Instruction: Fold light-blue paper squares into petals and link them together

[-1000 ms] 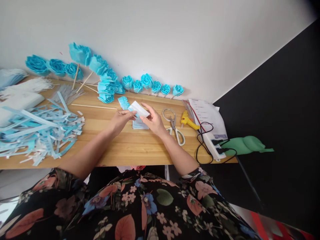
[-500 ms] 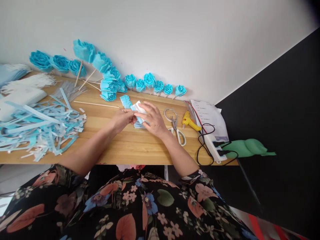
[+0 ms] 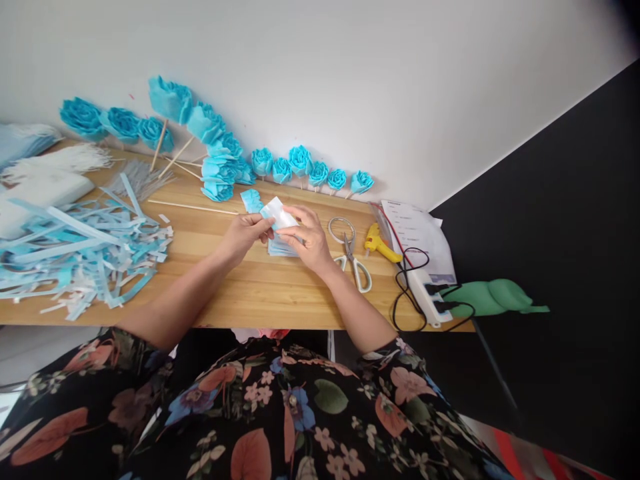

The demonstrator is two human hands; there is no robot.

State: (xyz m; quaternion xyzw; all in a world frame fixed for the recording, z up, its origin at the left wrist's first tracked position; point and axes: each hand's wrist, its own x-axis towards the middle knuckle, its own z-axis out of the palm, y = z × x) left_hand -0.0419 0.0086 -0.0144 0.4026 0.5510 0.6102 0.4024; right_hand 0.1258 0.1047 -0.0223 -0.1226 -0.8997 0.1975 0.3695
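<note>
A small pale blue-white piece of sheet material point(image 3: 278, 212), thin like fabric or paper, is held up between my two hands. My left hand point(image 3: 250, 232) pinches its left lower edge between thumb and fingers. On the right side, my right hand point(image 3: 306, 237) grips it with the thumb below and the fingers above. Beneath my hands, a stack of light blue pieces point(image 3: 281, 247) lies on the wooden table, partly covered by them. Just behind my left hand is a brighter blue cut piece point(image 3: 251, 200) with a wavy edge.
Blue handmade flowers point(image 3: 300, 161) line the wall, several on sticks. Scissors point(image 3: 350, 257), a tape ring point(image 3: 341, 230), a yellow glue gun point(image 3: 381, 243) and a power strip point(image 3: 425, 297) with black cords lie right. Left is a heap of blue-white strips point(image 3: 95, 247). A thin stick point(image 3: 193, 207) lies behind.
The held piece has turned flatter, showing more of its pale face. My right fingers have come down and closed on its right side, uncovering more of the stack.
</note>
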